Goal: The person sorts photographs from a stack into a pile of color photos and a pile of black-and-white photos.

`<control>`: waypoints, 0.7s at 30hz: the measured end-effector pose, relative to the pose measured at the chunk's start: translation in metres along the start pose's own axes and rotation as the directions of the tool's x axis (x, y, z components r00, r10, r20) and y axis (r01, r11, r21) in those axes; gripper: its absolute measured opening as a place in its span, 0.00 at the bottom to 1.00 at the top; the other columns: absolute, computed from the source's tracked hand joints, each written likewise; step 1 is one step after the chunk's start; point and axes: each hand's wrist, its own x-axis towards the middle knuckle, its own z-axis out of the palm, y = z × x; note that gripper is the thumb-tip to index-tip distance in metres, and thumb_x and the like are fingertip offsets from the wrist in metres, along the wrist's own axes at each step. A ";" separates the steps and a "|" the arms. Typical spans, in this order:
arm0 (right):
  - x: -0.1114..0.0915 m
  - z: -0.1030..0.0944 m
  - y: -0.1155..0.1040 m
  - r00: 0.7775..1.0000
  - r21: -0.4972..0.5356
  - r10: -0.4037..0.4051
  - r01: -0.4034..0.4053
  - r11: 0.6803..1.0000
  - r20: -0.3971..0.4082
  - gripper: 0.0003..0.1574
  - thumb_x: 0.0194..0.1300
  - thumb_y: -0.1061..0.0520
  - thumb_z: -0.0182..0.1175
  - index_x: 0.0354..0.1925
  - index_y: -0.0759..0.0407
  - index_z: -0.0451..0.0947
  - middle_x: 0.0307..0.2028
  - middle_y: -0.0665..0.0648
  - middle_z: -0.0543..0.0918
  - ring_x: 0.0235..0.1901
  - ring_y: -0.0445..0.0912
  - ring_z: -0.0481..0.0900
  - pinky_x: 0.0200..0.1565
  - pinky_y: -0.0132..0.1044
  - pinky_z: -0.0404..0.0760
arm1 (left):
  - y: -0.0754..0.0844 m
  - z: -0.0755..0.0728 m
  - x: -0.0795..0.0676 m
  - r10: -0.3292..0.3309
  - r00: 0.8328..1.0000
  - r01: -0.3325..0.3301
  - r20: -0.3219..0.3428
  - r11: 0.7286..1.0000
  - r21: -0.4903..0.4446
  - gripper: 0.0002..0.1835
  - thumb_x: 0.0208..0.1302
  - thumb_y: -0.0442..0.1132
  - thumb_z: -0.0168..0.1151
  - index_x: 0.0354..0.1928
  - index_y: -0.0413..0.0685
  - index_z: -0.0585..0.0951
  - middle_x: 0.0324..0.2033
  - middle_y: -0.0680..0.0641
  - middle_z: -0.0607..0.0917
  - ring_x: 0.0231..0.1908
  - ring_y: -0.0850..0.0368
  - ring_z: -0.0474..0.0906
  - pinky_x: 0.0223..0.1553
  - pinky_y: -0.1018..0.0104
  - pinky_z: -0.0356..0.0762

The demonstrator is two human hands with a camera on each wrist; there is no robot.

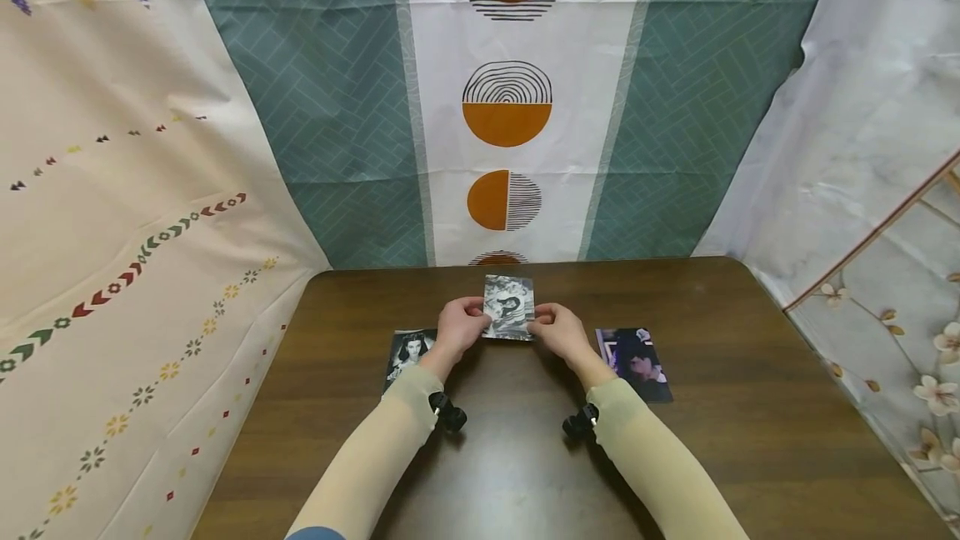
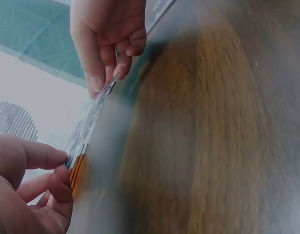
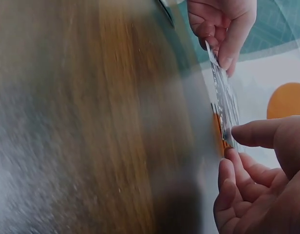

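Note:
A black-and-white photo [image 1: 509, 307] is held up over the far middle of the table, between both hands. My left hand [image 1: 461, 328] pinches its left edge between thumb and fingers. On the opposite edge, my right hand [image 1: 561, 332] pinches it the same way. Both wrist views show the photo [image 2: 94, 114] nearly edge-on, tilted above the wood, with a thumb on one face and fingers behind. Another black-and-white photo [image 1: 409, 352] lies beside the left forearm, which partly covers it. To the right of the right wrist lies a dark purple-toned photo [image 1: 643, 367].
The brown wooden table [image 1: 720, 315] reaches back to a green and white patterned cloth [image 1: 517, 223]. A cream embroidered cloth [image 1: 150, 315] hangs at the left, a white floral one [image 1: 885, 290] at the right. Small black cameras [image 1: 450, 415] sit on the wrists.

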 end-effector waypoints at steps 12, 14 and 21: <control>-0.015 0.018 -0.014 0.997 -0.004 -0.055 0.055 0.998 0.061 0.28 0.70 0.54 0.71 0.64 0.63 0.80 0.44 0.58 0.89 0.40 0.50 0.85 0.42 0.44 0.81 | -0.016 -0.039 -0.014 0.027 0.998 -0.027 0.064 1.000 -0.001 0.24 0.68 0.33 0.70 0.66 0.41 0.84 0.36 0.47 0.84 0.29 0.53 0.80 0.32 0.63 0.77; -0.016 0.022 -0.016 0.995 -0.001 -0.063 0.063 0.998 0.071 0.30 0.70 0.55 0.71 0.65 0.63 0.79 0.43 0.57 0.89 0.39 0.49 0.84 0.41 0.44 0.80 | -0.019 -0.044 -0.017 0.035 0.996 -0.035 0.078 0.999 0.000 0.25 0.67 0.33 0.70 0.66 0.40 0.83 0.36 0.46 0.84 0.28 0.53 0.80 0.30 0.63 0.76; -0.023 0.040 -0.023 0.985 -0.017 -0.105 0.108 0.994 0.140 0.39 0.67 0.57 0.73 0.72 0.63 0.74 0.38 0.53 0.88 0.32 0.45 0.82 0.38 0.41 0.79 | -0.035 -0.066 -0.029 0.068 0.994 -0.075 0.085 0.995 0.073 0.24 0.66 0.32 0.70 0.64 0.37 0.84 0.33 0.48 0.84 0.27 0.55 0.79 0.29 0.65 0.75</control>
